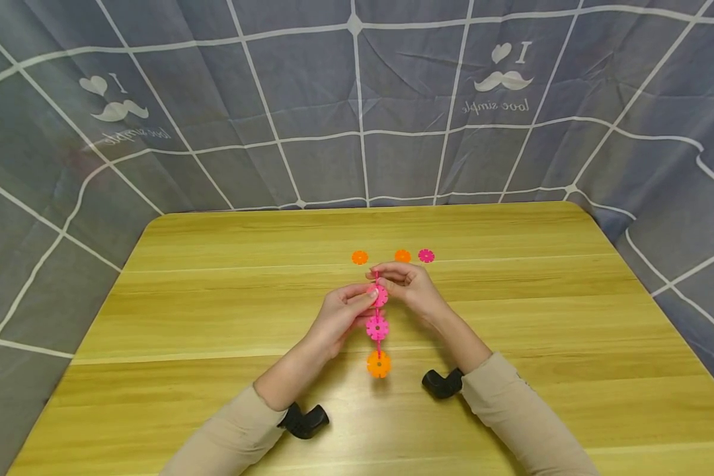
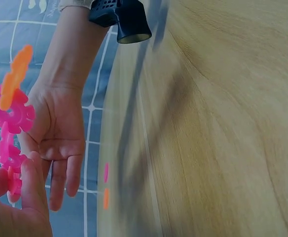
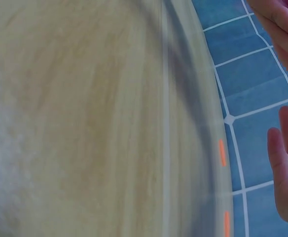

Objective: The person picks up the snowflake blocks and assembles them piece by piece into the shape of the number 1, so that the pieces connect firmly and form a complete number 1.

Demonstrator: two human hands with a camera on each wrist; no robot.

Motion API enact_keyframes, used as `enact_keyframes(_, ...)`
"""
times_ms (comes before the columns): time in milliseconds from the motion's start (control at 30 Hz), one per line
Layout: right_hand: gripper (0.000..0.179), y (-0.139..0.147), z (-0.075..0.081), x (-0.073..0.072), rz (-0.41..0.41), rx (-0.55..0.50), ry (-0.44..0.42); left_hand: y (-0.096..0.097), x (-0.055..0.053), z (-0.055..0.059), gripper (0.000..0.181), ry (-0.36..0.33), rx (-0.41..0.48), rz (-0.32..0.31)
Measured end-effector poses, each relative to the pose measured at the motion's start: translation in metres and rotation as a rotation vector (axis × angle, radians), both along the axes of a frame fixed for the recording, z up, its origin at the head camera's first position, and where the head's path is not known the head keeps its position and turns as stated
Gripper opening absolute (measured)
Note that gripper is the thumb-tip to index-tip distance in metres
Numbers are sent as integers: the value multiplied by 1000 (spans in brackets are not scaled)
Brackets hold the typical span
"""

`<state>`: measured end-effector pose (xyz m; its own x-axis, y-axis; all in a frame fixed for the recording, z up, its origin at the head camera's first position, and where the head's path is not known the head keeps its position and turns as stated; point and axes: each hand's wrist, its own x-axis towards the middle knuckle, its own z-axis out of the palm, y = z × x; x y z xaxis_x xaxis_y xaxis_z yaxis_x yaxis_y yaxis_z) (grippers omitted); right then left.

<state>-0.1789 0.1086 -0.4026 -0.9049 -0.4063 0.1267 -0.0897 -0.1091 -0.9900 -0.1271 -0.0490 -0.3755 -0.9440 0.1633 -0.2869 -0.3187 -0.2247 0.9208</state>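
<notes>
A chain of notched plastic discs runs toward the person in the head view, with pink discs [image 1: 377, 328] slotted crosswise and an orange disc [image 1: 379, 364] at its near end. My left hand [image 1: 346, 311] pinches a pink disc near the far end, thumb on top. Beside it, my right hand [image 1: 413, 287] has thumb and fingers at the edge-on pink disc [image 1: 377, 275] at the far tip. The left wrist view shows the chain's orange disc [image 2: 17, 76] raised above the left fingers [image 2: 34, 190]. In the right wrist view the chain is out of sight.
Beyond the hands lie a loose orange disc [image 1: 359, 257], another orange disc [image 1: 402, 256] and a pink disc [image 1: 426, 256] on the wooden table [image 1: 214, 297]. Black wrist devices [image 1: 306, 422] sit at both cuffs. A grey checked curtain [image 1: 309, 86] surrounds the table.
</notes>
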Motion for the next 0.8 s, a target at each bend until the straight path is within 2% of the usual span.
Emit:
enact_keyframes(300,27,-1,0,3,-4,58,34,1,-2,1,34,3,-10,-1)
enact_keyframes(533,27,-2,-1,4,-19,123,22,1,-5,0,36,-28,-34,7)
enact_keyframes(800,28,5,-2,-3,-3,149,-30,0,-6,0,37,-49,-89,-37)
